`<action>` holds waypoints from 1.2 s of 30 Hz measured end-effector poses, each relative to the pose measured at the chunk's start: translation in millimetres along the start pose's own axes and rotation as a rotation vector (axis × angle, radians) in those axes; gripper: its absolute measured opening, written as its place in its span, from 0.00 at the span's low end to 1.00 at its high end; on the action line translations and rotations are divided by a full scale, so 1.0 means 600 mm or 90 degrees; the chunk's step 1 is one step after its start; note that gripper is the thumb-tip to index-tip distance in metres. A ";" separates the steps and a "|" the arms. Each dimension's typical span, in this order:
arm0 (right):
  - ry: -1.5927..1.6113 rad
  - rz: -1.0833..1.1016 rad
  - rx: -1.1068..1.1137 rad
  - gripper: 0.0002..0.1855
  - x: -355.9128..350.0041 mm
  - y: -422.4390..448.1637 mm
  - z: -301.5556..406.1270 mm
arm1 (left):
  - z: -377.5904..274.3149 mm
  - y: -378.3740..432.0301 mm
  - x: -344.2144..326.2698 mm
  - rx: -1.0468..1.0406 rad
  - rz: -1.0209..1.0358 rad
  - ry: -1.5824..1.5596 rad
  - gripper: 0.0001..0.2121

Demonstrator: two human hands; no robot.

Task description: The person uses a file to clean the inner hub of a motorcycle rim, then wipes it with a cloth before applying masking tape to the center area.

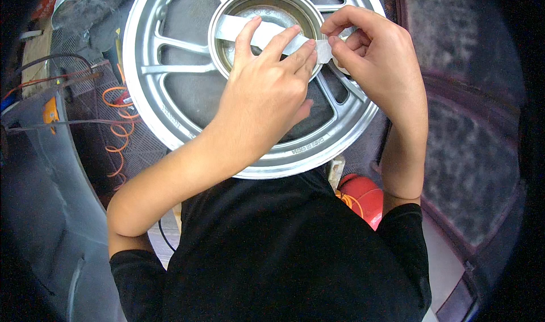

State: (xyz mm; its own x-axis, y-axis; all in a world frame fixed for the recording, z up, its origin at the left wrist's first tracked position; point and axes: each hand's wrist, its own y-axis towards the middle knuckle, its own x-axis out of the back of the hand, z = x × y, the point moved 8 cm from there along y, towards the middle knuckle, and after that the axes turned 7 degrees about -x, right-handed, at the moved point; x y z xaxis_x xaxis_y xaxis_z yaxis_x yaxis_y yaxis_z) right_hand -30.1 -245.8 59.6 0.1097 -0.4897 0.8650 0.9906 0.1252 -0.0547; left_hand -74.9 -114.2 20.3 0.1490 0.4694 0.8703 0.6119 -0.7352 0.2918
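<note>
A silver spoked alloy wheel rim (pixel 281 170) lies before me. Across its round hub opening (pixel 213 28) runs a strip of white masking tape (pixel 232 27), slanting down to the right. My left hand (pixel 272 70) rests over the hub with its fingers spread, the fingertips touching the tape. At the right edge of the hub, my right hand (pixel 374 45) pinches the torn-looking end of the tape between thumb and forefinger. Partly hidden behind the right hand is a pale round thing, perhaps a tape roll.
An orange coiled air hose (pixel 121 128) hangs left of the wheel, near a grey curved panel (pixel 64 164). Dark panels with mottled grey patches (pixel 464 164) stand along the right. A red rounded container (pixel 362 192) sits below the wheel's right side.
</note>
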 end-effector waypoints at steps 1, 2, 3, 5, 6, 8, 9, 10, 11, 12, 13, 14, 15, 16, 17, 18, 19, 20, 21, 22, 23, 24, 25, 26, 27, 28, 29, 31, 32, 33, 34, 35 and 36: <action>-0.003 0.002 0.002 0.12 -0.001 0.001 0.001 | 0.003 0.000 -0.001 0.003 0.000 -0.007 0.30; -0.009 0.005 0.000 0.12 -0.002 0.001 0.001 | 0.004 0.000 -0.001 0.000 -0.004 -0.001 0.30; -0.002 0.013 -0.008 0.11 -0.004 0.002 0.000 | 0.004 0.001 -0.001 -0.004 -0.009 0.010 0.29; 0.004 0.022 -0.016 0.11 -0.006 0.004 0.000 | 0.007 0.001 -0.003 -0.004 -0.005 0.011 0.29; 0.003 0.022 -0.016 0.11 -0.007 0.004 0.000 | 0.007 0.001 -0.003 -0.006 -0.004 0.021 0.29; 0.001 0.022 -0.016 0.11 -0.006 0.005 0.000 | 0.009 0.000 -0.003 -0.007 -0.004 0.019 0.28; -0.002 0.019 -0.009 0.11 -0.006 0.005 0.002 | 0.010 0.000 -0.002 -0.008 -0.004 0.027 0.28; -0.005 0.016 -0.001 0.11 -0.005 0.006 0.003 | 0.011 0.000 -0.002 -0.008 -0.004 0.019 0.28; -0.006 0.016 -0.001 0.11 -0.005 0.006 0.002 | 0.011 0.000 -0.001 -0.015 -0.006 0.019 0.28; -0.008 0.013 0.004 0.11 -0.004 0.006 0.003 | 0.011 0.000 -0.001 -0.022 -0.008 0.025 0.28; -0.014 0.004 0.016 0.11 -0.003 0.006 0.005 | 0.013 0.001 -0.001 -0.020 -0.009 0.019 0.28; -0.010 0.009 0.010 0.11 -0.004 0.006 0.003 | 0.013 0.002 -0.002 -0.030 -0.007 0.018 0.27; -0.012 0.012 0.007 0.11 -0.005 0.006 0.003 | 0.014 0.003 -0.002 -0.040 -0.009 0.025 0.27; -0.013 0.007 0.018 0.11 -0.004 0.006 0.005 | 0.016 0.005 -0.003 -0.039 -0.005 0.018 0.27; -0.014 0.016 0.004 0.11 -0.006 0.006 0.003 | 0.017 0.006 -0.003 -0.047 -0.005 0.024 0.27; -0.012 0.011 0.009 0.11 -0.005 0.006 0.004 | 0.017 0.007 -0.003 -0.057 -0.003 0.037 0.27; -0.013 0.003 0.024 0.11 -0.004 0.005 0.008 | 0.019 0.009 -0.003 -0.055 -0.005 0.030 0.27; -0.011 0.007 0.014 0.11 -0.005 0.006 0.006 | 0.019 0.010 -0.002 -0.066 -0.004 0.039 0.27; -0.012 0.007 0.014 0.11 -0.005 0.006 0.007 | 0.017 0.011 -0.002 -0.080 0.001 0.065 0.27; -0.015 -0.001 0.026 0.11 -0.004 0.007 0.010 | 0.021 0.013 0.000 -0.076 -0.004 0.049 0.27; -0.013 0.008 0.015 0.11 -0.006 0.007 0.008 | 0.019 0.015 0.000 -0.095 0.002 0.063 0.28; -0.011 0.008 0.017 0.11 -0.005 0.008 0.008 | 0.016 0.015 -0.001 -0.111 0.017 0.091 0.28; -0.009 0.007 0.019 0.11 -0.005 0.008 0.009 | 0.015 0.016 0.002 -0.115 0.006 0.077 0.28; -0.009 0.007 0.019 0.11 -0.005 0.009 0.009 | 0.012 0.016 -0.001 -0.132 0.031 0.104 0.28; -0.010 0.007 0.019 0.11 -0.005 0.009 0.010 | 0.008 0.016 -0.006 -0.149 0.056 0.132 0.29; -0.011 0.007 0.019 0.11 -0.004 0.009 0.010 | 0.008 0.016 -0.005 -0.148 0.056 0.132 0.29; -0.012 0.008 0.020 0.11 -0.004 0.010 0.010 | 0.008 0.016 -0.006 -0.150 0.061 0.132 0.29; -0.011 0.018 0.001 0.11 -0.006 0.011 0.006 | 0.008 0.015 -0.009 -0.151 0.066 0.131 0.29; -0.011 0.018 0.002 0.11 -0.007 0.010 0.006 | 0.007 0.015 -0.007 -0.142 0.046 0.126 0.29; -0.022 0.015 0.008 0.11 -0.006 0.010 0.008 | 0.006 0.015 -0.005 -0.137 0.030 0.136 0.28; -0.034 0.012 0.014 0.11 -0.007 0.009 0.008 | 0.006 0.013 -0.006 -0.133 0.026 0.122 0.28; -0.033 0.011 0.016 0.11 -0.007 0.008 0.008 | 0.011 0.011 -0.001 -0.096 -0.005 0.059 0.28; -0.020 0.002 0.021 0.11 -0.005 0.007 0.008 | 0.017 0.010 0.001 -0.058 -0.024 0.003 0.27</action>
State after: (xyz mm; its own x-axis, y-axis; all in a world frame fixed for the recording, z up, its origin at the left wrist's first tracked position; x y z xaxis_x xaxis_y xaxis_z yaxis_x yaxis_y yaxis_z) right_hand -26.4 -239.4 59.4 0.1097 -0.4620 0.8801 0.9870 0.1549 -0.0417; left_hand -63.1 -113.5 18.7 0.1242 0.4951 0.8599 0.5431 -0.7592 0.3587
